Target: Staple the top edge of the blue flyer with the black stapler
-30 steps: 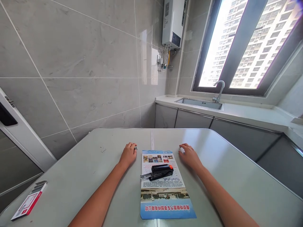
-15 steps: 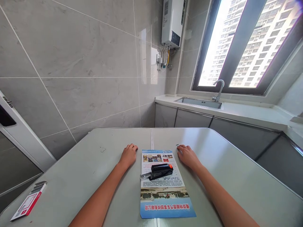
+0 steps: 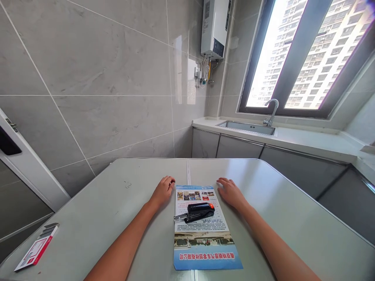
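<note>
A black stapler with an orange-red tip lies on a printed leaflet, its metal tray sticking out to the left. The leaflet is flat on the table, its print upside down from where I sit. My left hand rests on the tabletop beside the leaflet's far left corner, fingers loosely bent and holding nothing visible. By the far right corner lies my right hand, palm down with fingers stretched forward. Whatever is under its fingertips is hidden. Neither hand touches the stapler.
A red and white card or box lies at the table's left edge. Behind stand a counter with a sink and a faucet. A water heater hangs on the wall; a white door frame is at left.
My left hand has shifted right, nearer the leaflet's corner. My right hand has moved slightly left, and a small bit seen at its fingertips before is out of sight. Stapler and leaflet stay put.
</note>
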Available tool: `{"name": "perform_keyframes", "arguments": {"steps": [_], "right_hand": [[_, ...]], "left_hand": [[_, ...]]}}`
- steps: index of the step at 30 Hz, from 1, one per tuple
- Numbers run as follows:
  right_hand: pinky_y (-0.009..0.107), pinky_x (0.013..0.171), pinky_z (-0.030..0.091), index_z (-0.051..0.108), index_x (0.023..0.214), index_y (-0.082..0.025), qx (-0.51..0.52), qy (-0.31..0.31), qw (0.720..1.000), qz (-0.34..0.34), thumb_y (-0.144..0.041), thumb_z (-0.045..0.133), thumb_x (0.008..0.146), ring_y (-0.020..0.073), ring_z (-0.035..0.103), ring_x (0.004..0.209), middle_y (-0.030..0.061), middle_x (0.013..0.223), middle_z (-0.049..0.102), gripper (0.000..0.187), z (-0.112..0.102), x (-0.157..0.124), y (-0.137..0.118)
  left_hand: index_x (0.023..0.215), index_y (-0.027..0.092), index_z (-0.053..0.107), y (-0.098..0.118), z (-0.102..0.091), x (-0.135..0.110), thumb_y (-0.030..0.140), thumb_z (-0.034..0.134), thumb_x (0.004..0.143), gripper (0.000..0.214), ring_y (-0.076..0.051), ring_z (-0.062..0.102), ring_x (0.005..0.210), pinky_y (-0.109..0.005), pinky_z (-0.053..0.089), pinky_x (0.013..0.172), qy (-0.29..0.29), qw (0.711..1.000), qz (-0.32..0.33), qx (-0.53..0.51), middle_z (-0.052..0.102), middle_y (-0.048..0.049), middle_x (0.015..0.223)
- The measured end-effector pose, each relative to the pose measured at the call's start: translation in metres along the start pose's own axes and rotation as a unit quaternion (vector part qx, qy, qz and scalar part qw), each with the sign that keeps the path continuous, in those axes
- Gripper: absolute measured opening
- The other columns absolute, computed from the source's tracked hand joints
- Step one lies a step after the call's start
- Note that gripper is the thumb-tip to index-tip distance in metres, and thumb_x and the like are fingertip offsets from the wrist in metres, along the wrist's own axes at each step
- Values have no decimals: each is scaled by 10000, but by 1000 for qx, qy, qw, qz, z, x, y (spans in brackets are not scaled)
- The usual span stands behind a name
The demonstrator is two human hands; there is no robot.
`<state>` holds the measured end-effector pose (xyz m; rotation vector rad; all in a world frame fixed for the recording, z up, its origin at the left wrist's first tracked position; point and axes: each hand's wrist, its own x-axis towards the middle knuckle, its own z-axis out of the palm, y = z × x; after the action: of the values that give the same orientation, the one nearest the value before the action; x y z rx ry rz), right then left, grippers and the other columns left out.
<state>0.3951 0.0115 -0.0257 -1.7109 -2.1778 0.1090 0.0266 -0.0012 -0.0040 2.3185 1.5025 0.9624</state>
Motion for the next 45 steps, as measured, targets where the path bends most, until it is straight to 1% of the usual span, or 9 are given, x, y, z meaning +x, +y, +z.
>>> {"name": "perform_keyframes", "arguments": {"steps": [5,9,12,17,21,25,29,38,45], "right_hand": [[493,1080,414,668,1289,-176,36,21,999,-4,-275,498,960,332,524,1293,127,1476,564,383,3,5,-1],[437,1028,469,705,1136,-222,186,75,975,-98,-355,508,1003,264,609,1152,104,1276,671,272,-13,-2,-28],[374,930,509,701,1148,-248,283,-2,936,-211,-432,519,1027,228,641,1040,77,1141,713,286,-24,-14,-57],[375,949,495,616,1358,-257,262,-105,911,-299,-484,727,899,246,661,1051,80,1194,714,524,-21,-33,-88],[352,899,502,658,1284,-260,236,-91,920,-300,-411,712,917,238,680,1000,67,1105,741,401,-12,-40,-96],[358,884,513,652,1240,-238,261,9,930,-259,-363,699,928,233,683,968,78,1082,739,340,-7,-39,-95],[367,850,530,647,1227,-229,252,77,942,-207,-334,687,930,241,681,949,84,1054,734,317,-4,-34,-86],[366,823,536,647,1229,-229,217,84,955,-182,-299,683,922,248,683,942,79,1036,733,316,-2,-33,-85],[372,831,534,671,1206,-217,203,72,956,-199,-312,688,915,239,679,903,88,1022,735,306,-6,-35,-89]], "left_hand": [[1153,207,624,21,-3,-3,265,409,1066,239,-228,580,1043,-387,471,949,-7,997,65,-35,657,-71,1104],[1110,221,652,31,-6,-6,264,414,1071,245,-223,585,1033,-380,475,937,-15,995,90,-31,662,-63,1087],[1102,225,655,34,-7,-6,277,451,1062,214,-222,593,1009,-374,482,911,-22,995,93,-28,663,-61,1078],[1096,227,649,36,-8,-6,328,567,1020,150,-225,594,974,-368,481,892,-43,992,104,-48,662,-55,1043],[1091,231,649,39,-9,-7,294,587,1008,121,-215,588,958,-361,472,899,-47,991,109,-65,662,-45,1021],[1191,239,641,42,-9,-7,292,585,1011,195,-205,596,945,-359,469,904,-36,991,93,-93,672,-39,1020],[1141,237,689,44,-11,-6,353,558,1029,208,-205,604,944,-361,467,902,-30,989,94,-109,688,-50,1022],[1097,262,729,49,-13,-7,312,634,976,161,-180,647,914,-318,476,862,-24,984,65,-166,742,-18,1017],[1128,268,733,52,-11,-10,415,624,978,237,-196,665,944,-312,492,857,-56,979,37,-191,757,-22,1048]]}}
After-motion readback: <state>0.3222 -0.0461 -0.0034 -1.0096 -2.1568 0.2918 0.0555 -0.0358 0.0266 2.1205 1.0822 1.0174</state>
